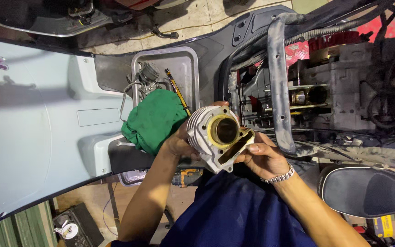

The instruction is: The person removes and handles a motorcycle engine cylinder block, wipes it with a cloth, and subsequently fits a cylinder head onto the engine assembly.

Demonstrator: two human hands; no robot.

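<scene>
You are in a scooter repair workshop: a stripped scooter with its engine (339,91) exposed on the right, pale body panels (28,128) on the left, a metal parts tray (190,64) holding a carburetor (148,75), and a green rag (154,120).

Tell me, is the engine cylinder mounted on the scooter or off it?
Off. The finned cylinder is held in the air between the left hand and right hand, bore facing the camera, apart from the exposed engine.

- Both forearms bare, no sleeves reaching them.
- Right wrist wears a silver chain-link bracelet (278,177).
- Dark navy blue garment (234,215) covers the body below.
</scene>
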